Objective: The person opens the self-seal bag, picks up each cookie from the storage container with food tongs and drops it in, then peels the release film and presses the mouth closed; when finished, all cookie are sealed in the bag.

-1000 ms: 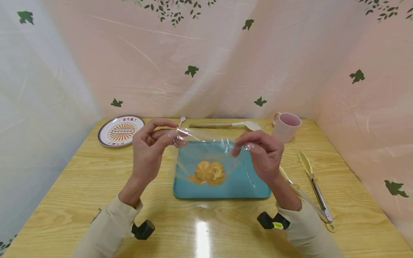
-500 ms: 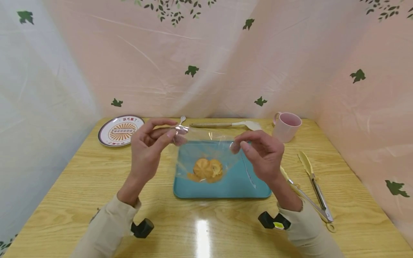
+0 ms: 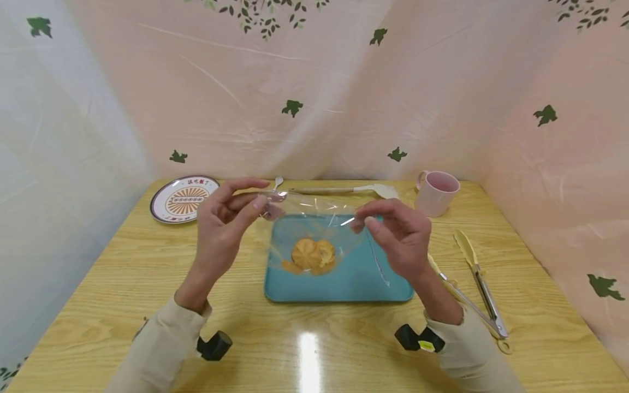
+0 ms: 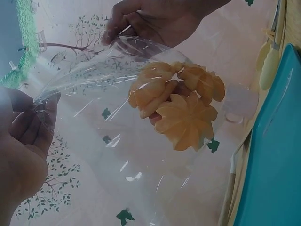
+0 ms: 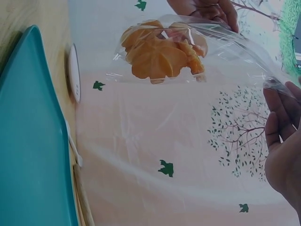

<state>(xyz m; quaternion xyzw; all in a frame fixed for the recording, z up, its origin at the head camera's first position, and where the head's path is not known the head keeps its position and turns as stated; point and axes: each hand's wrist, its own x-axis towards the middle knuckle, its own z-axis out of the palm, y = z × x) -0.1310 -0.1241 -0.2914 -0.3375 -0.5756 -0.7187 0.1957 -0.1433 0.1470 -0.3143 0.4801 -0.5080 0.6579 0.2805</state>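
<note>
Above the teal tray (image 3: 339, 292) hangs a clear plastic bag (image 3: 309, 218) with several flower-shaped golden pastries (image 3: 313, 255) at its bottom. My left hand (image 3: 221, 218) pinches the bag's top left corner between thumb and fingers. At the opposite top corner, my right hand (image 3: 400, 234) holds the film with its fingertips, the thumb close by. Seen from the left wrist, the pastries (image 4: 183, 110) are bunched together and their petal ridges show. The right wrist view has the bag's mouth (image 5: 270, 80) at the right fingers.
Behind the left hand lies a patterned plate (image 3: 184, 199). A small white spoon (image 3: 278, 181) and a spatula (image 3: 344, 190) are along the back. The pink mug (image 3: 436, 194) and yellow-tipped tongs (image 3: 479, 278) sit on the right. A thin clear strip (image 3: 378, 265) lies on the tray.
The bag and its pastries have shifted slightly left and up. My left hand has drifted a little left, widening the bag's top; the right hand has hardly moved.
</note>
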